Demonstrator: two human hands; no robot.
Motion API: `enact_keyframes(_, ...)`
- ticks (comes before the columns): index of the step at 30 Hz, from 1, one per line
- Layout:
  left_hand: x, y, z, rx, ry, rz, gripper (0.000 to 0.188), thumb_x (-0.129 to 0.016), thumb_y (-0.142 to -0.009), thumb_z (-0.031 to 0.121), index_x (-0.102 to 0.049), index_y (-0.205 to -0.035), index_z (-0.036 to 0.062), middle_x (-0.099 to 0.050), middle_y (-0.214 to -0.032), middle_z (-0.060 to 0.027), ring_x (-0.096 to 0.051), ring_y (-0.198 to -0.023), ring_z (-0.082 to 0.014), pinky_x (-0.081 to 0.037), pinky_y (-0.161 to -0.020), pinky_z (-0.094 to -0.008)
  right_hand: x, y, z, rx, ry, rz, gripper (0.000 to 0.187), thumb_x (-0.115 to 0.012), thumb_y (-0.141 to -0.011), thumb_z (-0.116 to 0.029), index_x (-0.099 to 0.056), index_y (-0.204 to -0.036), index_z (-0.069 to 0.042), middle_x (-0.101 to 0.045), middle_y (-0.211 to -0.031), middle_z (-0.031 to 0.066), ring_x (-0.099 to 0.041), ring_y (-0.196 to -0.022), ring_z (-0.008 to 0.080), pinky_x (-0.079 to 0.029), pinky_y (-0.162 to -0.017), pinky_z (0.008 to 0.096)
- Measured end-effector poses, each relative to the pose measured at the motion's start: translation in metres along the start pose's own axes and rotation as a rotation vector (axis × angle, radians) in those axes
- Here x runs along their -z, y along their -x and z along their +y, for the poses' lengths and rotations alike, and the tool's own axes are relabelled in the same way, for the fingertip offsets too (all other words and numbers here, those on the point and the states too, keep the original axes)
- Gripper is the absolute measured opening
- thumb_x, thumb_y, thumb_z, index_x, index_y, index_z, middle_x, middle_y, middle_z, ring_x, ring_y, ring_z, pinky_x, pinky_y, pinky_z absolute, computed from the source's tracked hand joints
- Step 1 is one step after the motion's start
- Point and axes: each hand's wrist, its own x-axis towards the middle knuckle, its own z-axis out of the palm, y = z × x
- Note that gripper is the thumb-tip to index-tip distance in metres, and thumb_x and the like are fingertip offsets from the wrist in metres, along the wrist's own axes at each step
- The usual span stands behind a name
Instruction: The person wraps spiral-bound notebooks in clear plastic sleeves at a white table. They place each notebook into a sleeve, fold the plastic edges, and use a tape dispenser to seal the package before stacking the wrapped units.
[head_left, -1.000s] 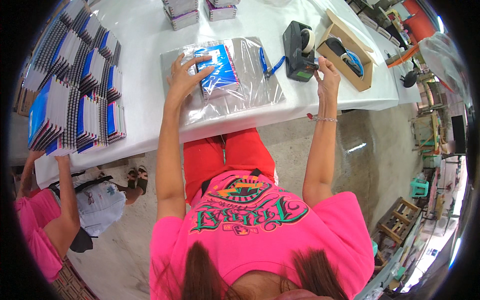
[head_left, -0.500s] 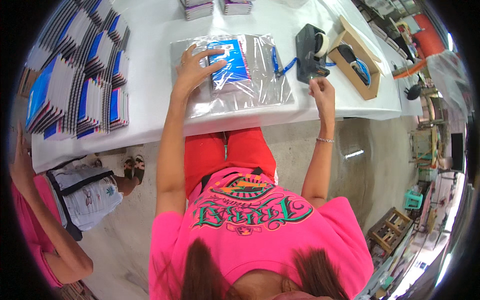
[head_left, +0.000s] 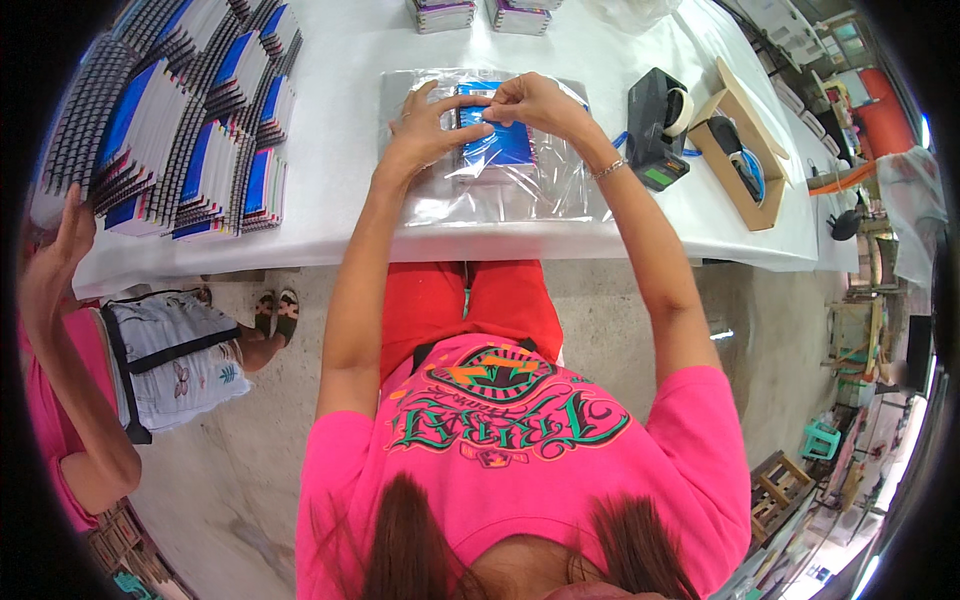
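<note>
A blue-covered spiral notebook (head_left: 497, 150) lies under clear plastic wrapping (head_left: 440, 205) on the white table. My left hand (head_left: 422, 135) rests on it with fingers spread, thumb and forefinger reaching over the cover. Above the top part of the notebook, close to my left fingertips, my right hand (head_left: 540, 105) is pinched closed. It holds a piece of tape that barely shows between the fingers. To the right stands a black tape dispenser (head_left: 650, 130) with a roll of tape (head_left: 678, 110) in it.
Tall stacks of spiral notebooks (head_left: 205, 165) fill the table's left side, with another person's hand (head_left: 65, 235) beside them. Smaller notebook stacks (head_left: 443, 17) stand at the far edge. An open cardboard box (head_left: 750, 190) with a cable inside sits right of the dispenser.
My right hand has moved left from the tape dispenser to the wrapped notebook, still pinched. My left hand stays on the notebook. The other person's hand has come up to the left stacks.
</note>
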Motion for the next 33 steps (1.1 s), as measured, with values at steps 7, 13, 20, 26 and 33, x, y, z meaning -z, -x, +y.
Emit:
enact_keyframes(7, -0.032, 0.036, 0.019, -0.127, -0.501, 0.188, 0.049, -0.045, -0.098, 0.041, -0.036, -0.145, 0.0379, -0.02, -0.158, -0.007, -0.014, -0.144, -0.0416, -0.005, -0.104, -0.0773, 0.012, -0.024, -0.007, -0.119, 0.257, -0.134, 0.04, -0.079, -0.07, -0.041, -0.071, -0.071, -0.003, -0.068, -0.066, 0.0068, -0.063, -0.066, 0.0159, -0.048, -0.061, 0.0316)
enact_keyframes(13, -0.035, 0.036, 0.018, 0.004, -0.301, 0.103, 0.062, -0.034, -0.099, 0.046, -0.022, -0.152, 0.0161, -0.023, -0.157, -0.0114, -0.017, -0.143, -0.0426, -0.007, -0.11, -0.0687, 0.006, 0.0, -0.009, -0.141, 0.608, 0.197, 0.068, -0.079, -0.06, -0.065, -0.063, -0.065, 0.001, -0.062, -0.061, 0.0176, -0.061, -0.061, 0.0291, -0.048, -0.058, 0.0389)
enact_keyframes(20, -0.046, -0.005, -0.01, 0.117, 0.26, 0.082, 0.075, -0.05, -0.089, 0.056, -0.043, -0.136, -0.0029, -0.041, -0.137, -0.0314, -0.037, -0.129, -0.0449, -0.024, -0.111, -0.0474, -0.043, 0.011, 0.038, -0.193, -0.414, 0.516, 0.069, -0.073, -0.085, -0.041, -0.038, -0.128, 0.0, -0.055, -0.108, 0.0116, -0.058, -0.087, 0.0157, -0.051, -0.068, 0.0285)
enact_keyframes(26, -0.054, 0.021, 0.017, 0.087, 0.857, 0.148, 0.085, -0.073, -0.081, 0.019, -0.021, -0.147, 0.0042, -0.034, -0.138, -0.0194, -0.041, -0.125, -0.0296, -0.042, -0.103, -0.0398, -0.054, 0.052, -0.005, -0.012, -0.794, 0.616, 0.067, -0.071, -0.087, -0.036, -0.037, -0.136, -0.007, -0.044, -0.129, 0.026, -0.048, -0.117, 0.0286, -0.047, -0.093, 0.0373)
enact_keyframes(33, -0.031, 0.047, 0.047, -0.101, 0.924, 0.122, 0.099, -0.074, -0.074, -0.001, -0.014, -0.152, 0.0088, -0.027, -0.147, -0.0166, -0.037, -0.133, -0.0293, -0.036, -0.11, -0.039, -0.025, 0.085, -0.02, 0.11, -0.984, 0.267, 0.079, -0.069, -0.089, -0.027, -0.022, -0.146, 0.004, -0.04, -0.141, 0.0165, -0.041, -0.13, 0.0224, -0.034, -0.108, 0.0343)
